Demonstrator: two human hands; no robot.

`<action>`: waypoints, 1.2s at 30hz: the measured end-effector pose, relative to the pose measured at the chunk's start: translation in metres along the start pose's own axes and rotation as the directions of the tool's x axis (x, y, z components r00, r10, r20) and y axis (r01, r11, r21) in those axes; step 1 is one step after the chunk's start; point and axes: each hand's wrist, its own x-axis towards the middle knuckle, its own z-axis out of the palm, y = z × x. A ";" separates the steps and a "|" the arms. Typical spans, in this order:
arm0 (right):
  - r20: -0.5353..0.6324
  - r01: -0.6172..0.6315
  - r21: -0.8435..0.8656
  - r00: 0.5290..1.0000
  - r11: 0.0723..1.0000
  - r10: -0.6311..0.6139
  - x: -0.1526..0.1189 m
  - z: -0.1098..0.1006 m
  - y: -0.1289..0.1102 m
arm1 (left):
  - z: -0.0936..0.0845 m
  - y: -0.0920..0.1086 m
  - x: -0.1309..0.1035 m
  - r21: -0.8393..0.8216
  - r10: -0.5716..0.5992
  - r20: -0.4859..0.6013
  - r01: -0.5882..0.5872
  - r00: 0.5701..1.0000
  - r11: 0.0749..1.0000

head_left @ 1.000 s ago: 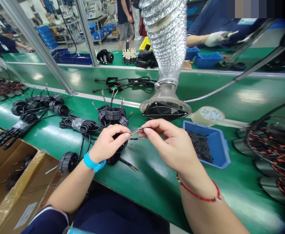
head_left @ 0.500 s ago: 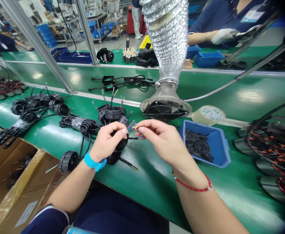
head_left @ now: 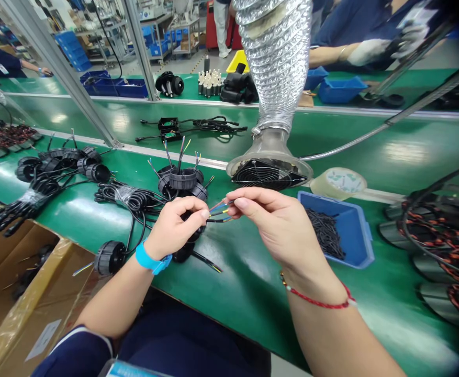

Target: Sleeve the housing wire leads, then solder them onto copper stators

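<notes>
"Across the green bench, between your two hands, what's that?"

"Coloured wires. My left hand has them pinched between thumb and forefinger; they poke out past those fingertips towards my right hand."

"And the right one?"

"Narrow as well, thumb and forefinger closed on the end of a reddish strand. A blue strand and a yellow-tipped one lie just beneath it. I can't tell if my other right fingers touch them."

"Any writing about?"

"White label on the cardboard box to my left, too small to read. The tape roll has greenish print on it, and I can't make out a word or a brand. Same with the blue-and-white card down at my front."

"What's near you?"

"Blue bin of short black tubes, right of my right hand, with the tape roll just behind it. Black fan under the silver duct, beyond my hands. Round black caps with wire ends standing up, just past my left hand."

"Anyone opposite?"

"One person, a white glove on."
</notes>
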 end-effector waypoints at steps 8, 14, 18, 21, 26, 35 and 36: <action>0.031 0.043 -0.213 0.999 0.976 -0.037 0.001 -0.003 0.006 | 0.000 0.001 0.001 0.008 0.009 0.009 -0.009 1.000 1.000; 0.275 -0.077 -0.249 0.950 0.965 0.147 0.005 -0.011 0.005 | 0.000 0.001 0.000 0.015 0.025 0.022 -0.025 0.999 1.000; 0.188 -0.082 -0.141 0.976 0.987 0.108 0.008 -0.014 0.004 | -0.001 0.001 0.000 0.022 0.035 0.047 -0.036 0.998 0.999; 0.169 -0.050 -0.121 0.983 0.991 0.070 0.009 -0.017 0.005 | -0.001 0.001 0.000 0.048 0.049 0.066 -0.053 0.997 0.997; 0.173 -0.055 -0.126 0.982 0.991 0.076 0.007 -0.022 0.002 | -0.001 -0.001 0.001 0.066 0.058 0.072 -0.062 0.996 0.996; 0.192 0.064 -0.252 0.981 0.966 -0.014 0.001 -0.018 -0.002 | 0.000 -0.001 0.000 0.095 0.068 0.089 -0.076 0.994 0.993; 0.195 0.069 -0.262 0.981 0.963 -0.017 0.001 -0.018 -0.002 | 0.000 -0.001 0.000 0.096 0.070 0.088 -0.078 0.994 0.992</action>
